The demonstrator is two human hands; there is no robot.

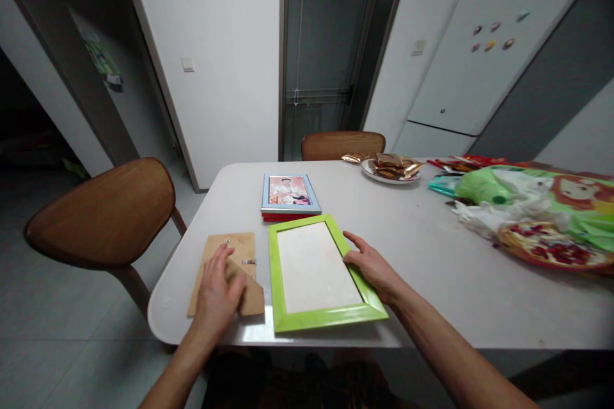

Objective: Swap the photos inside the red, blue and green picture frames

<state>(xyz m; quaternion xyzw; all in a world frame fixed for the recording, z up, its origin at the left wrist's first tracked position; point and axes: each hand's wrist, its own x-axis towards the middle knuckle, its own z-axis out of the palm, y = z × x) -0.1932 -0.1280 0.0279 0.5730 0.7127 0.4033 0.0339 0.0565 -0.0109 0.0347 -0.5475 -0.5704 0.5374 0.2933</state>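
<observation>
Looking down, we find our left grip [215,294] on a wooden frame backing [240,249], its fingers partly hiding the folded strut [250,299], so we cannot tell whether it is clamped. Our right grip [371,267] lies open on a lime-green picture frame [274,275], long axis running away from us, just beside the backing. Beyond lie a blue-framed photo [290,192] and a snack plate [369,172] on the white table [455,307], then a refrigerator [480,77].

Plate of wrapped snacks [391,171], printed plastic bag [532,204], wooden chair [100,212], magnet-dotted refrigerator [480,57]
</observation>
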